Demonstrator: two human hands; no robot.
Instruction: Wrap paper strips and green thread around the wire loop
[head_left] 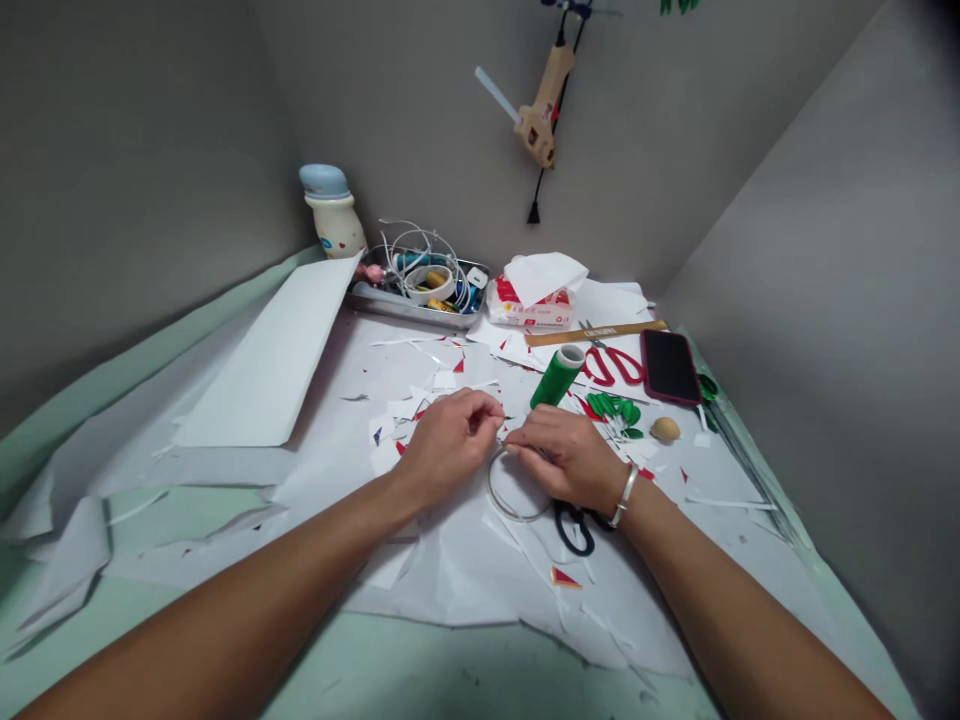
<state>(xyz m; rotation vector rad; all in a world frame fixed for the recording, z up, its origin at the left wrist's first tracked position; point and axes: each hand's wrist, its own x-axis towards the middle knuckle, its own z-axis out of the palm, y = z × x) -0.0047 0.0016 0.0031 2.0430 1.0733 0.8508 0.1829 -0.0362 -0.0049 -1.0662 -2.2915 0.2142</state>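
My left hand (454, 437) is closed in a pinch, thumb against forefinger, over the paper scraps. Close to its right, my right hand (568, 452) also pinches, its fingertips nearly meeting those of the left. Whatever the fingers hold is too small to make out. Below the right fingertips lies a thin pale ring (516, 516), partly covered by that hand. Black-handled scissors (576, 532) lie partly hidden under the right wrist. Just behind the right hand a spool of green thread (559, 376) stands, tilted in view.
Green leaf-shaped pieces (615, 408), a round tan object (665, 430), a phone (670, 366), red scissors (615, 366) and a wooden ruler (600, 333) lie right. Behind are tissues (529, 305) and a metal tray (412, 312). White board (270, 360) leans left; a glue gun (546, 110) hangs above.
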